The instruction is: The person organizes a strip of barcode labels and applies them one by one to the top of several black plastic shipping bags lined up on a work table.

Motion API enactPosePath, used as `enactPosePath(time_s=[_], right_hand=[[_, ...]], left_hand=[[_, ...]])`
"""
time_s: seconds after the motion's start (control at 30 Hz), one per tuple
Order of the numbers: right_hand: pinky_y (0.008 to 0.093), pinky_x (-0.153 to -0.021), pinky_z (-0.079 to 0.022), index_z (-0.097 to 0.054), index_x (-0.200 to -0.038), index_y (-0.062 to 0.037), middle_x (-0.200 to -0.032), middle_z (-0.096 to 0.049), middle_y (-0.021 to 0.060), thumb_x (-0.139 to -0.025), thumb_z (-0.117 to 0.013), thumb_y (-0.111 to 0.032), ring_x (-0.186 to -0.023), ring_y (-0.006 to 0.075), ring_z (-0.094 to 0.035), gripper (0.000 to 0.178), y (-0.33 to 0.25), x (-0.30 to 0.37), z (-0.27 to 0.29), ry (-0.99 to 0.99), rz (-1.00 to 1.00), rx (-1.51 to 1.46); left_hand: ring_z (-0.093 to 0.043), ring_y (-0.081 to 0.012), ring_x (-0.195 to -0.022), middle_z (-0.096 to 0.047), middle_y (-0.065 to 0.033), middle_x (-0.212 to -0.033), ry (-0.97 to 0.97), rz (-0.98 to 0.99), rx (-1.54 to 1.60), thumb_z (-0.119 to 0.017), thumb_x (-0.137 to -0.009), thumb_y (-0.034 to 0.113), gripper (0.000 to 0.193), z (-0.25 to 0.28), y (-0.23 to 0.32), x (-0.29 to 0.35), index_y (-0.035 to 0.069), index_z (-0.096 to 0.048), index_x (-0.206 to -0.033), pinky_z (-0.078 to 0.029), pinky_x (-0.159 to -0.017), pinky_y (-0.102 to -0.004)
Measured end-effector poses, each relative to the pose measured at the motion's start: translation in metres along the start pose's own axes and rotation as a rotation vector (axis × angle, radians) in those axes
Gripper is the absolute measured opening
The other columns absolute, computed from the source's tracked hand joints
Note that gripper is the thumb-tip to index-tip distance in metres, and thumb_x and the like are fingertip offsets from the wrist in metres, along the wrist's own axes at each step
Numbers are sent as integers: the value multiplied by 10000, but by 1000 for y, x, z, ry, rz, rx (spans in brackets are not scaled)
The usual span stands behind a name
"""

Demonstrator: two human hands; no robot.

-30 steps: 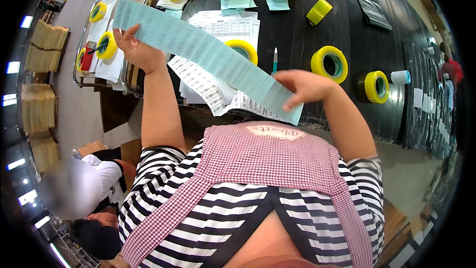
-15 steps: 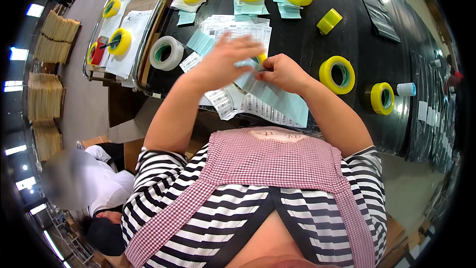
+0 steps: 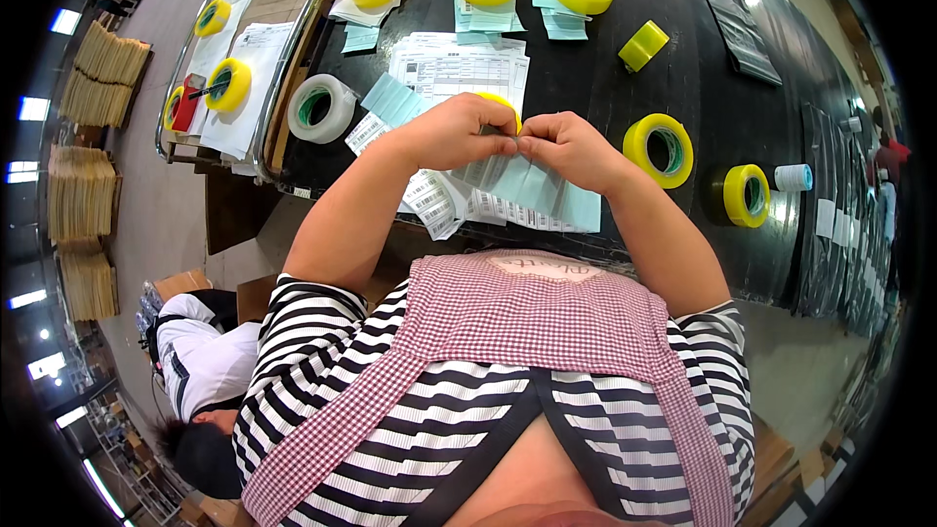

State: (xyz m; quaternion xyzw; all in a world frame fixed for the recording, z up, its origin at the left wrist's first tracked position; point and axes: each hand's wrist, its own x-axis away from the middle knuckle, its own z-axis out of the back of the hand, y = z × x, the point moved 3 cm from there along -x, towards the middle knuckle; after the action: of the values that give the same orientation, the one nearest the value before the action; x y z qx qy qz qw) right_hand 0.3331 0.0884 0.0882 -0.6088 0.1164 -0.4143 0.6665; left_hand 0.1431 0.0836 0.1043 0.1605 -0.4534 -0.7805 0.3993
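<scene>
Pinching long pale-blue paper strip [image 3: 542,191] between nearly meeting fingertips of left hand [image 3: 459,132] and right hand [image 3: 574,151], presumably for fine control, over white barcode-printed paper sheets [image 3: 432,201] along smooth black counter [image 3: 578,78].

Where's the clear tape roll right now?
In the head view, the clear tape roll lies near the left edge of the black table, beside the pale blue labels and left of the left hand.
</scene>
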Motion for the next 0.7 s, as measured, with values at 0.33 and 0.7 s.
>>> enactPosePath(time_s=[0.33, 0.7], right_hand=[[204, -666, -420, -696, -919, -36, -786, -587, -64, -948, -723, -278, -726, 22, -503, 245, 22, 5, 3, -58, -48, -333], [265, -741, -499, -727, -1002, -7, -887, -699, 28, -922, -739, -240, -780, 97, -620, 246, 42, -7, 5, 10, -74, -489]], left_hand=[[-578, -237, -704, -651, -93, -769, 192, -63, -6, -768, -835, 111, 146, 6, -1, 11, 19, -664, -877, -472, -682, -333], [-501, -127, -682, -588, -60, -723, 292, 153, -44, -810, -847, 194, 240, 30, -25, 22, 11, -661, -886, -456, -649, -305]])
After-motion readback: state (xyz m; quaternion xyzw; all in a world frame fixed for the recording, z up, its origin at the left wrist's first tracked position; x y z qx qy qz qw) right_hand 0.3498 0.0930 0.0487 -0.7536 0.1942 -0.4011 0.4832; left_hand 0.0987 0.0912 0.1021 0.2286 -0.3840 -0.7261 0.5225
